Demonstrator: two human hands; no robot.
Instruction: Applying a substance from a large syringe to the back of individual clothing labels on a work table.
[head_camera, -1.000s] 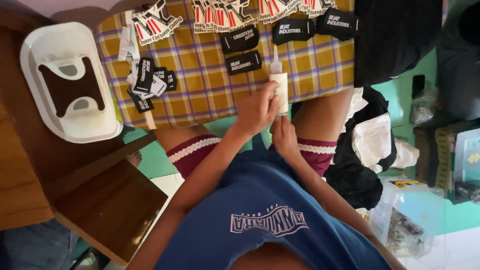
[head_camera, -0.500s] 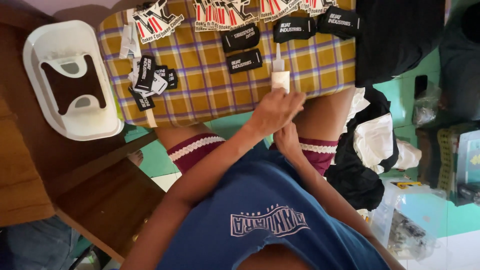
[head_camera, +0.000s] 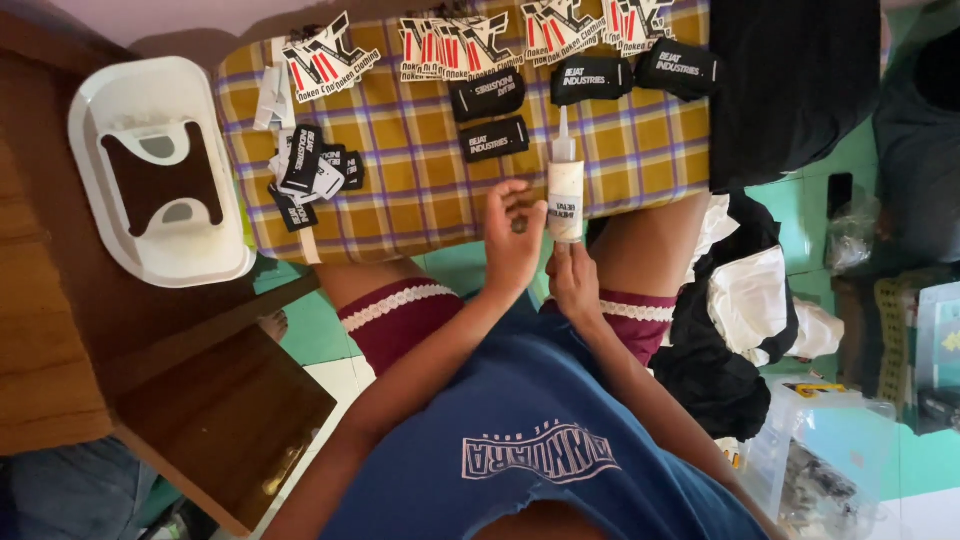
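My right hand (head_camera: 575, 285) grips the lower end of a small white glue bottle (head_camera: 565, 195), whose thin nozzle points away over a yellow plaid board (head_camera: 420, 170) on my lap. Just to the left of the bottle, my left hand (head_camera: 510, 245) has its fingers curled around a small dark cap (head_camera: 520, 225). Black woven labels (head_camera: 492, 138) lie on the board just beyond both hands. A loose pile of black and white labels (head_camera: 310, 175) sits at the board's left end.
Printed red, black and white patches (head_camera: 330, 55) line the board's far edge. A white plastic tray (head_camera: 100, 190) holding a brown piece rests on a wooden table at left. Black cloth (head_camera: 790, 90), crumpled clothes (head_camera: 750, 300) and a clear plastic box (head_camera: 830, 460) lie at right.
My left hand was over the bottle's tip and has come away to the left with the cap. The nozzle now shows bare. The bottle stays in my right hand.
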